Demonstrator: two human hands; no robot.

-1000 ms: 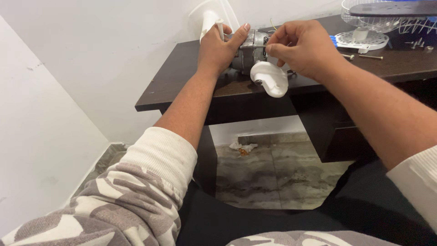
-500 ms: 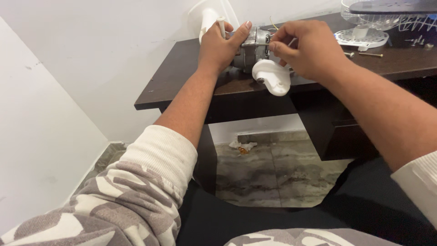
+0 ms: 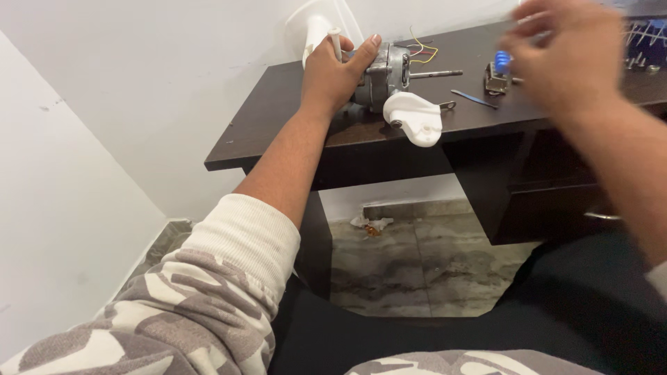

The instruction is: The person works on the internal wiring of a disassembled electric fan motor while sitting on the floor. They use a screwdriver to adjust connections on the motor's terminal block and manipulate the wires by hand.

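With the left hand (image 3: 335, 78) clamped around the metal fan motor (image 3: 381, 75) on the dark desk (image 3: 278, 128), steadiness matters most, so it should press down firmly while the blurred, spread-open right hand (image 3: 566, 52) hovers empty above the small parts (image 3: 497, 76).

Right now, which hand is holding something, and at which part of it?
The left hand grips the metal motor around its rear end, keeping it on the dark desk. The right hand is blurred above the desk; nothing visible in it.
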